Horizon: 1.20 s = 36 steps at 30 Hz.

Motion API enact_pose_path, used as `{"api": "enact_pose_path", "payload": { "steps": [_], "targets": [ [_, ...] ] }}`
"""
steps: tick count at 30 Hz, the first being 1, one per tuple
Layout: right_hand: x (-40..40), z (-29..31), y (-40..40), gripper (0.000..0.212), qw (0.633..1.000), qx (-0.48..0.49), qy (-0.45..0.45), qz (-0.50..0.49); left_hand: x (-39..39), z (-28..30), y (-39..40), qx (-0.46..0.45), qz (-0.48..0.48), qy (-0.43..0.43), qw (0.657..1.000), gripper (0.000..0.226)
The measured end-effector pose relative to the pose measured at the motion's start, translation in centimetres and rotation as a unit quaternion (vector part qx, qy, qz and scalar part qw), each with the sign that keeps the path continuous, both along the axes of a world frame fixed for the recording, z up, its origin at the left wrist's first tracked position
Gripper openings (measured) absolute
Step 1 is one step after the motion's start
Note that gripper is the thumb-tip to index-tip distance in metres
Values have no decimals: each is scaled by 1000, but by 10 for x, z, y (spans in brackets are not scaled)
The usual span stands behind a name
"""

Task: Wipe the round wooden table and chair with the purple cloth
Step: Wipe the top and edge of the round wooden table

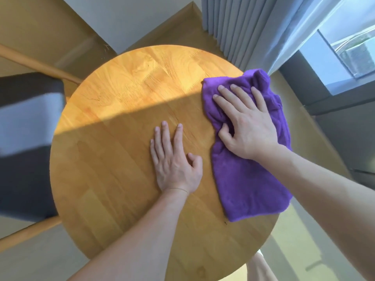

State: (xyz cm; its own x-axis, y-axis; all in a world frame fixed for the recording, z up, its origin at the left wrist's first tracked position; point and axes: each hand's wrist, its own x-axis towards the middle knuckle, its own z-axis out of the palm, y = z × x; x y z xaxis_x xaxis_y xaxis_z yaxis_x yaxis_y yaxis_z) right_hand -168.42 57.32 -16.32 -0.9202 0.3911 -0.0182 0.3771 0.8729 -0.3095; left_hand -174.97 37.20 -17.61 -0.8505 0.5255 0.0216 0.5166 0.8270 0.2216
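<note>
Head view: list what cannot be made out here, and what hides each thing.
1. Chair: blurred, and cut off by the left edge.
2. Table legs: hidden under its top.
3. Table surface beneath the cloth, the left hand and the right hand: covered.
4. Outside the window: blurred, too small.

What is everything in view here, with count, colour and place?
table: one, light wood, round, centre
cloth: one, purple, on the table's right side
chair: one, grey seat with a wooden frame, left of the table
curtain: one, grey-blue, top right beyond the table
window: one, bright, far right
left hand: one, flat on the bare table
right hand: one, pressing on the cloth
</note>
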Motion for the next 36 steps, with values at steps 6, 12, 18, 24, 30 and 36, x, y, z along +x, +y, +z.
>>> {"api": "enact_pose_path", "payload": {
  "steps": [6, 12, 18, 24, 30, 36],
  "targets": [
    [13, 3, -70, 69, 985, -7, -22, -172, 1, 3, 0, -2, -5, -7, 1000, 84],
    [35, -2, -8, 72, 994, 22, -29, 102, -1, 4, 2, -6, -4, -9, 1000, 82],
    [24, -2, -20, 70, 991, 26, -7, -133, 1, 4, 0, -16, -8, -15, 1000, 81],
    [23, -3, -82, 72, 973, 26, -42, -226, 3, 5, 1, -1, -9, -12, 1000, 82],
    [49, 1, -17, 71, 998, 30, -38, 33, -1, 6, 1, 10, -4, -12, 1000, 80],
    [23, 3, -88, 72, 958, 4, -24, -285, 0, 7, -2, 3, -6, -25, 1000, 81]
  ]
}}
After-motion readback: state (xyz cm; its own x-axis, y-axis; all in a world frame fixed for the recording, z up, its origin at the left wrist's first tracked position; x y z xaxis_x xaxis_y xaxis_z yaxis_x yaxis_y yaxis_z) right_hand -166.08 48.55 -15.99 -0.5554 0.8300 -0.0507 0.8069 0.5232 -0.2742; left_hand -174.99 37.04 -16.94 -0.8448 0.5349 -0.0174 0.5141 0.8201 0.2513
